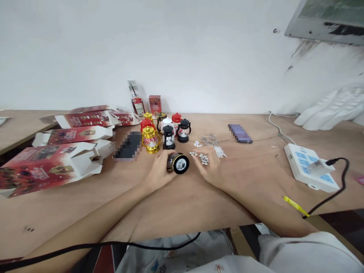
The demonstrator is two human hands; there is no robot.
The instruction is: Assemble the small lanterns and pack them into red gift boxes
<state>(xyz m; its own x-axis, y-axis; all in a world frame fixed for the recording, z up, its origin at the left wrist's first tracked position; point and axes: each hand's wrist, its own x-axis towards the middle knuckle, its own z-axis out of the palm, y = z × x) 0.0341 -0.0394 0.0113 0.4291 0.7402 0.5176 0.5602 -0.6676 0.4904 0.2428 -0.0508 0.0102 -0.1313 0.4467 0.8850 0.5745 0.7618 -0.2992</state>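
My left hand is closed round a small black toy lantern that lies on its side, its round base facing me. My right hand rests on the wooden table with its fingers over a cluster of small round button cells; whether it pinches one is hidden. Behind stand several toy lanterns: a gold one, a black one, another black one, plus red and white ones.
Opened red cardboard boxes lie at the left. A dark flat object and a purple one are on the table. A white power strip with a black cable sits right. Metal clips lie behind the cells.
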